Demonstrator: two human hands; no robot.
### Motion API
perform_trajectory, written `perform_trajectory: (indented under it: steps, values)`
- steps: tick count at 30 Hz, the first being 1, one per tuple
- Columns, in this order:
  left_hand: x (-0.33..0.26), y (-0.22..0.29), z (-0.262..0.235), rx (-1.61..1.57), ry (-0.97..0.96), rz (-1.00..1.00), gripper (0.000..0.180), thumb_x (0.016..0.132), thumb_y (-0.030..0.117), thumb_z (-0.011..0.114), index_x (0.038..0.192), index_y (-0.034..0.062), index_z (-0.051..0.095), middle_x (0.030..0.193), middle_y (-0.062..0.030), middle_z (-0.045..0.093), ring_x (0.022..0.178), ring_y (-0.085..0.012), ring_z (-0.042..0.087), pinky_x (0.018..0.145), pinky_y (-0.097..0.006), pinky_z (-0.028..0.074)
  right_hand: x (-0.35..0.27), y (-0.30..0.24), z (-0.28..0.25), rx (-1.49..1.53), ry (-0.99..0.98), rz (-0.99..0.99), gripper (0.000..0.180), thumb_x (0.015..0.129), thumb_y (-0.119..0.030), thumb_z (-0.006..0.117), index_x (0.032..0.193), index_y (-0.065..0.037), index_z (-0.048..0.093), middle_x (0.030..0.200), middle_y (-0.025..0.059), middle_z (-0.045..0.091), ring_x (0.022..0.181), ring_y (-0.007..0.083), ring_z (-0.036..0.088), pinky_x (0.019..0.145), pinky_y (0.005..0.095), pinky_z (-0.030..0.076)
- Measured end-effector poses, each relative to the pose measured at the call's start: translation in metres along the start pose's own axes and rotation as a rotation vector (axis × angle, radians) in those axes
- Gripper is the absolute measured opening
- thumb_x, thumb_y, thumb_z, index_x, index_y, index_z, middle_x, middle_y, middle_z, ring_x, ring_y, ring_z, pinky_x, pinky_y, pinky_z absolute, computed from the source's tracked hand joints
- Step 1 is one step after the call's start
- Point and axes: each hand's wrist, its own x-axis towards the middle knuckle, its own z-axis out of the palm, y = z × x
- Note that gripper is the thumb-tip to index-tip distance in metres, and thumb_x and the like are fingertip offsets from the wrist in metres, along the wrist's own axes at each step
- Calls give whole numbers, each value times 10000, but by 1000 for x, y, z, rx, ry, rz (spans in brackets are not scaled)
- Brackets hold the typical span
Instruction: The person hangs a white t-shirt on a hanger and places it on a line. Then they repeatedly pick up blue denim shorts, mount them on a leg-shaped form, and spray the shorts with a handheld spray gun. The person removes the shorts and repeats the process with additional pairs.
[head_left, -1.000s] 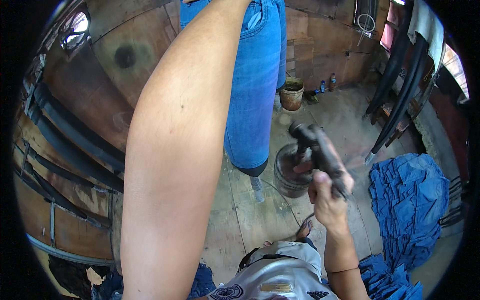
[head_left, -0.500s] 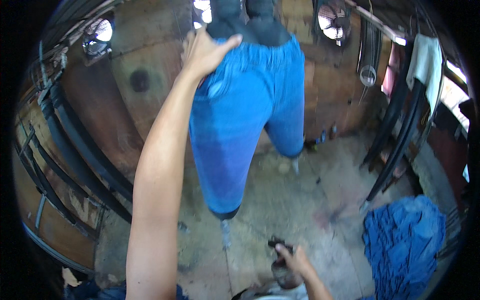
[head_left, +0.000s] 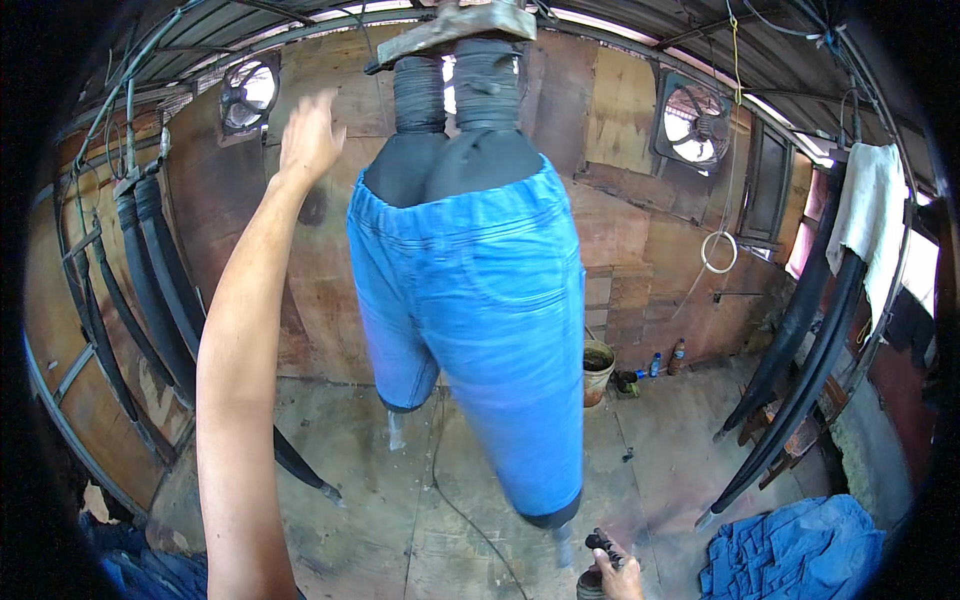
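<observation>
A pair of blue knee-length denim shorts (head_left: 500, 330) is pulled over a black inflated leg form (head_left: 480, 165) that hangs from a metal bracket (head_left: 455, 32). Its nearer leg comes down at the right, the other at the left. My left hand (head_left: 312, 135) is raised beside the waistband at the left, fingers stretched, apart from the denim and holding nothing. Low in the picture, my right hand (head_left: 622, 580) grips a dark spray gun (head_left: 603, 547), close below the nearer leg's hem. The gun's lower part is cut off by the picture's edge.
Long black leg forms hang at the left (head_left: 165, 270) and right (head_left: 790, 360), a white cloth (head_left: 865, 210) over the right ones. Blue garments (head_left: 795, 550) lie heaped at lower right. A bucket (head_left: 597, 372) and bottles (head_left: 678, 355) stand by the back wall. A cable (head_left: 470, 525) crosses the floor.
My left hand has let go of the waistband and moved up and left. The shorts have turned on the form, so the nearer leg is now at the right. The view has tilted up.
</observation>
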Motion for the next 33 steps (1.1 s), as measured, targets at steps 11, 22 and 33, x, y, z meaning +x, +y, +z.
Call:
perform_trajectory:
  steps: [11,22,33]
  values:
    - [91,227,-59,-283,892,526,342,851,79,594,1186,11,604,1158,-201,634,1083,-381,613,971,-445,490,69,16,-81,140,95,-90,424,1008,-239,628,1378,-32,614,902,29,703,756,103,594,703,279,502]
    - [159,345,71,-218,85,-17,1055,948,630,531,1553,-122,104,1555,-359,309,1474,-431,311,1222,-453,252,77,40,-109,285,99,-5,423,998,-269,632,1350,-34,631,809,81,704,737,158,643,707,320,519]
    - [120,383,46,105,204,508,889,914,653,530,1430,-68,467,1418,-273,522,1408,-435,383,1192,-582,222,146,-57,-189,404,69,-235,576,979,-291,647,1434,39,524,850,49,720,850,101,624,851,278,504]
